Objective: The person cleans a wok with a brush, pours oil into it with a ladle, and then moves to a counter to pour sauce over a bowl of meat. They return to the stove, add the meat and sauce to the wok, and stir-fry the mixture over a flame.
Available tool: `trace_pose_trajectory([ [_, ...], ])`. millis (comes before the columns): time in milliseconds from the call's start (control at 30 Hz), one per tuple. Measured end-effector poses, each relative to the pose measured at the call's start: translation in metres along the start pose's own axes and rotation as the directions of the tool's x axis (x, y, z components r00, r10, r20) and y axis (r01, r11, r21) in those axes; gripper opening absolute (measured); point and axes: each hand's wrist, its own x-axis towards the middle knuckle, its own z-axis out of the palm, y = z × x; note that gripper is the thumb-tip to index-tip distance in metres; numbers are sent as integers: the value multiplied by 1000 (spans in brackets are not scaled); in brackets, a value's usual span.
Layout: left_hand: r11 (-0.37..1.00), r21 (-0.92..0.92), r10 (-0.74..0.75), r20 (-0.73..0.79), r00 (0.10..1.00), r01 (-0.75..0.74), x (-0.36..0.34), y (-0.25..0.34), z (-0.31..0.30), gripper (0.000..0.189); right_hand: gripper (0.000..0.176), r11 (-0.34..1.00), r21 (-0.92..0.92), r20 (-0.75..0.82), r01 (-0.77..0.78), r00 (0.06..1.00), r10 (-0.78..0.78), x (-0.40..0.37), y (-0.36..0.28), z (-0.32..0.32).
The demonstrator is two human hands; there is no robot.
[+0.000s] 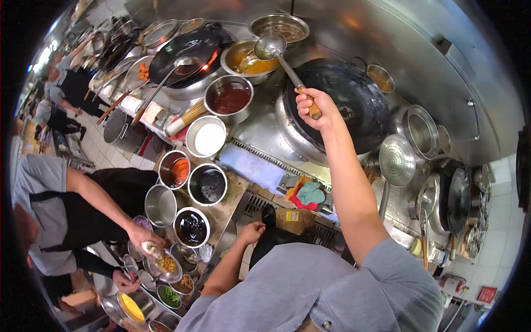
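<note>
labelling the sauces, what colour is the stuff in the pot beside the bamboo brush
Dark red sauce, clearest in the head view.

Commercial kitchen. Big woks (337,105) are sitting on a steel range (260,133), a steel backsplash (409,50) is running behind. Steel pots (228,102) are holding sauces, small bowls (168,296) are holding chopped ingredients. Several people in grey shirts and dark aprons (102,193) are working alongside.

The metal ladle (287,69) slants — wooden-handled — bowl near yellow liquid (251,62).

Glossy metal ladle (270,46) w/ wood hdl (315,112), matt cloth shirt (271,288)
</note>
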Motion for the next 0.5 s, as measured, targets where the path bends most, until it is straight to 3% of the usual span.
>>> trace_pose_trajectory([
  [167, 996, 40, 76, 107, 991, -80, 29, -8, 9, 28, 7, 982, 61, 48, 177, 982, -181, -66, -17, -29],
  [200, 994, 20, 105, 133, 986, -108, 40, -15, 14, 28, 12, 973, 171, 103, 156, 979, -176, -84, -18, -40],
  [233, 991, 27, 122, 151, 981, -127, 52, -18, 20, 28, 12, 969, 170, 89, 181, 976, -198, -105, -18, -50],
  [300, 992, 32, 117, 203, 972, -126, 68, -22, 30, 28, 18, 918, 384, 225, 98, 955, -196, -150, -5, -66],
  [333, 990, 36, 123, 215, 969, -134, 69, -9, 32, 28, 20, 911, 385, 167, 149, 960, -227, -172, 5, -73],
  [400, 911, 340, 157, 241, 958, -235, 62, 37, 32, 27, 23, 901, 383, 103, 201, 961, -258, -212, 29, -81],
  [433, 910, 339, 157, 250, 955, -238, 63, 51, 39, 27, 24, 948, 137, -98, 288, 956, -276, -230, 41, -82],
  [467, 807, 412, 326, 287, 901, -423, 64, 64, 47, 28, 24, 944, -127, -286, 305, 900, -329, -239, 45, -83],
  [500, 661, 468, 478, 340, 810, -587, 66, 72, 56, 29, 24, 943, -126, -298, 307, 895, -332, -243, 44, -83],
])
